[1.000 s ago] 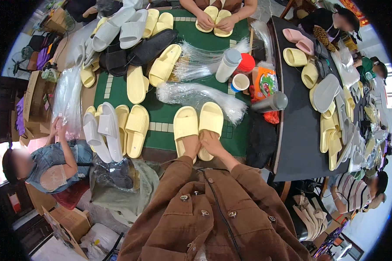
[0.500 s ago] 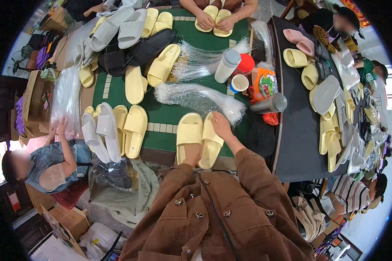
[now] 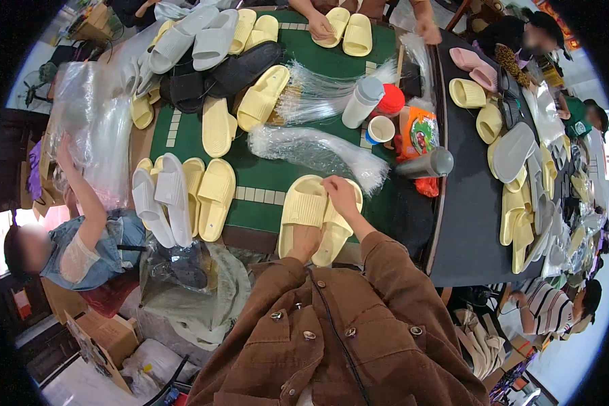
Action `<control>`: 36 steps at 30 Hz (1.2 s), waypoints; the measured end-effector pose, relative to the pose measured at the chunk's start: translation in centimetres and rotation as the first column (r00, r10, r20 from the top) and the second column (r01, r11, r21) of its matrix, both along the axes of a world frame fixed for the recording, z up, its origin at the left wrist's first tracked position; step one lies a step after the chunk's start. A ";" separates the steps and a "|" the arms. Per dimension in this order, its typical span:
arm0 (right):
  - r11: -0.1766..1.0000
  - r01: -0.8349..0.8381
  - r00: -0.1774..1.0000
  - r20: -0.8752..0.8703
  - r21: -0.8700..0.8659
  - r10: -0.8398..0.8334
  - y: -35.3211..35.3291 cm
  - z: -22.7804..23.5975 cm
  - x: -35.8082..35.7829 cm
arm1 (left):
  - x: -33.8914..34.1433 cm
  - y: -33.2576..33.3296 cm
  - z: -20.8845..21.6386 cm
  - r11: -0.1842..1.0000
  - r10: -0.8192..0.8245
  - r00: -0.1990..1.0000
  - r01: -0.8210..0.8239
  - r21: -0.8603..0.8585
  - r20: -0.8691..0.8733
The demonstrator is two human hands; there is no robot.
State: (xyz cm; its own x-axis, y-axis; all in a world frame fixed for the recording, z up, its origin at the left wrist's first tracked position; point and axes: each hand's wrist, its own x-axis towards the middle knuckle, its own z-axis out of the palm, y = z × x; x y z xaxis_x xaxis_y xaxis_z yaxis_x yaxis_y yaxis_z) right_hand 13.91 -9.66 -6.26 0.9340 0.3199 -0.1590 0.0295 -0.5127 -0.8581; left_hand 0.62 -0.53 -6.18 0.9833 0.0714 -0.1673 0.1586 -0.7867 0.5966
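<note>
Fingers of the right hand (image 3: 340,195) now press flat on the right yellow slipper (image 3: 336,227), having slid forward; the left hand (image 3: 306,243) still grips the left slipper's (image 3: 303,206) heel.

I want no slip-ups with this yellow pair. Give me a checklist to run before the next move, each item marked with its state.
1. Left hand on the left slipper: ok, it rests at the heel end.
2. Right hand on the right slipper: ok, it lies over the toe end.
3. Pair side by side, toes pointing away: ok, the two touch along their inner edges.
4. Pair fully on the green mat: not ok, the heels hang over the near edge.
5. Plastic bundle apart from the pair: cannot tell, its end lies right by the right hand.
6. Firm grip: cannot tell, fingers partly hidden.
</note>
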 end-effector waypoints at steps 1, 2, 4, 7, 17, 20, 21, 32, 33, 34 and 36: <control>1.000 -0.027 0.999 0.019 -0.001 0.027 0.0 0.0 -0.2 | -0.1 0.0 -0.4 1.000 0.004 0.994 -0.006 0.012 0.111; 0.999 -0.053 0.998 0.038 -0.003 0.053 -0.1 0.1 -0.2 | -0.3 -0.1 -0.8 1.000 -0.002 0.997 0.000 0.026 0.072; 0.982 -0.159 0.986 0.043 -0.106 0.164 -0.2 -0.1 0.1 | -0.6 -0.4 -1.4 0.998 -0.016 1.000 0.016 0.053 -0.007; 0.960 -0.243 0.968 0.031 -0.136 0.249 0.0 1.1 -0.2 | -1.1 -0.4 -2.0 0.996 -0.003 0.999 0.007 0.090 -0.045; 0.998 -0.043 0.991 0.121 -0.046 0.048 -0.3 0.9 -0.8 | -1.4 0.3 -0.6 0.995 -0.052 0.997 0.047 0.086 0.063; 1.000 -0.015 0.994 0.113 0.024 0.012 -1.3 1.0 -0.5 | -2.4 0.9 1.3 0.989 -0.076 0.963 0.039 0.145 0.259; 0.999 -0.006 0.993 0.119 0.048 0.001 -1.7 1.0 -0.4 | -2.8 1.2 2.0 0.995 -0.067 0.950 0.040 0.096 0.306; 0.976 -0.216 0.961 0.184 0.042 0.205 -2.0 7.3 -3.2 | 3.0 1.5 6.9 0.962 0.171 0.925 -0.083 -0.259 0.340; 0.978 -0.199 0.968 0.165 0.061 0.187 -2.0 7.4 -3.4 | 3.4 1.5 5.9 0.956 0.127 0.941 -0.032 -0.291 0.315; 0.982 -0.173 0.976 0.146 0.077 0.160 -2.2 7.2 -3.5 | 3.9 1.2 5.5 0.957 0.123 0.944 -0.032 -0.289 0.305; 0.988 -0.100 0.990 0.110 0.120 0.087 -2.7 6.8 -3.5 | 4.6 1.0 4.9 0.971 0.078 0.963 -0.015 -0.238 0.258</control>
State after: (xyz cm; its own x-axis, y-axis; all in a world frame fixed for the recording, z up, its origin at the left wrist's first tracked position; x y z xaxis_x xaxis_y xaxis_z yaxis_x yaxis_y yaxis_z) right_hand 10.39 -12.38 0.58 0.9083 0.4179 -0.0162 0.1645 -0.3925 -0.9049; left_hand 5.20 0.51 -1.27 0.9909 0.1081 0.0798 0.0040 -0.6175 0.7866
